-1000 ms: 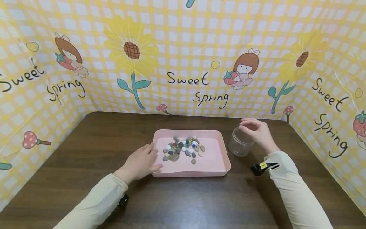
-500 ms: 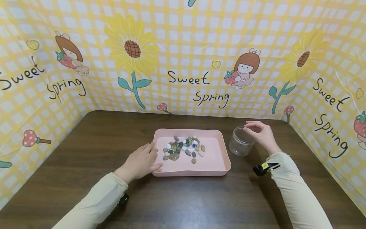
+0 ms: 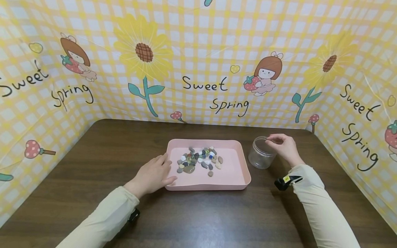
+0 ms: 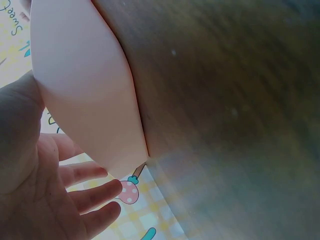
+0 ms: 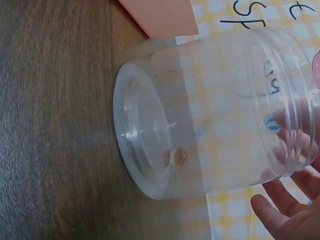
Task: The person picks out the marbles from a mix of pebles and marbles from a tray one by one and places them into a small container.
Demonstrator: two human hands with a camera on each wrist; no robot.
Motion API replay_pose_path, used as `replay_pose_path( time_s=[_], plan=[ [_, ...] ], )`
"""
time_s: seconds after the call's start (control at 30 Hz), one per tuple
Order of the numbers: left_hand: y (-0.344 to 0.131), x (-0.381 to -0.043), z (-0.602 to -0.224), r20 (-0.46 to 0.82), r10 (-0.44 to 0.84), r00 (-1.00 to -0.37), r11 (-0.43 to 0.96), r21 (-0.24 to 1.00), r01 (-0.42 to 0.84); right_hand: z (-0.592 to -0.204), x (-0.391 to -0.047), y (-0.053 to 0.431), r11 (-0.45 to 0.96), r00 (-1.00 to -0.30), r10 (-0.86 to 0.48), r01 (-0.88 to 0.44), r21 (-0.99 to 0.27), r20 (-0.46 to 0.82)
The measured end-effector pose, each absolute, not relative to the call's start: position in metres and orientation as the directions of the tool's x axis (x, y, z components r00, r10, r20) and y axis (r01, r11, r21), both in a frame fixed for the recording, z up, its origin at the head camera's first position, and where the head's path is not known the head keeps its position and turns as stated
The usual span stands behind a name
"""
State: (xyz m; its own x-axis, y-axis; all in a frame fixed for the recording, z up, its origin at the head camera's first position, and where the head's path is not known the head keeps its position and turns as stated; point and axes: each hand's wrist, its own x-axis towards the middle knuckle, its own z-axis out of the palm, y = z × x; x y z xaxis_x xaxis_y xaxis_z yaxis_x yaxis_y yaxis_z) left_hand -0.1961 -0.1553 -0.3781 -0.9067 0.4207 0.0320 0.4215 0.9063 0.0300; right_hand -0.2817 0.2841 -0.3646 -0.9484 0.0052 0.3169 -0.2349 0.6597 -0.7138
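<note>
My left hand (image 3: 152, 175) rests on the left side of the pink tray (image 3: 238, 168), fingers extended and thumb over its near left corner. In the left wrist view, the fingers (image 4: 95, 195) are spread beside the tray wall (image 4: 95, 95). Pebbles and glass marbles (image 3: 198, 160) lie heaped in the tray. My right hand (image 3: 284, 148) is at the mouth of a clear jar (image 3: 261, 159) right of the tray. In the right wrist view, its fingertips hold a blue glass marble (image 5: 271, 123) just inside the jar mouth. A reddish marble (image 5: 177, 157) lies at the jar's bottom.
The dark wooden table (image 3: 192, 217) extends around the tray and jar. A yellow checked cloth (image 3: 198, 51) printed with flowers stands as a wall at the back and both sides. A strapped wrist camera (image 3: 283, 182) sits below my right hand.
My right hand has moved slightly right and lower, its fingertips coming down to the jar's mouth. The left hand, tray and jar have stayed in place.
</note>
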Motion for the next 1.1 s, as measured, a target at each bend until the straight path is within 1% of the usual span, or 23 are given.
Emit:
replay_pose_path(
  time_s=[0.27, 0.53, 0.7, 0.93, 1.1],
  plan=[
    [-0.154, -0.196, -0.377, 0.02, 0.411, -0.912, 0.911, 0.039, 0.411, -0.362, -0.281, 0.28, 0.723, -0.936, 0.023, -0.227, -0.652, 0.351],
    [-0.155, -0.197, -0.379, 0.03, 0.412, -0.91, 0.91, 0.034, 0.413, -0.358, -0.279, 0.279, 0.736, -0.938, 0.012, -0.226, -0.638, 0.346],
    [-0.155, -0.197, -0.38, 0.037, 0.413, -0.91, 0.91, 0.035, 0.414, -0.35, -0.279, 0.272, 0.73, -0.931, -0.022, -0.263, -0.631, 0.363],
    [-0.155, -0.197, -0.379, 0.035, 0.411, -0.911, 0.911, 0.031, 0.412, -0.335, -0.277, 0.25, 0.706, -0.898, -0.085, -0.359, -0.61, 0.431],
    [-0.154, -0.196, -0.379, 0.039, 0.412, -0.91, 0.91, 0.034, 0.413, -0.328, -0.275, 0.231, 0.654, -0.903, -0.139, -0.392, -0.648, 0.406]
  ],
)
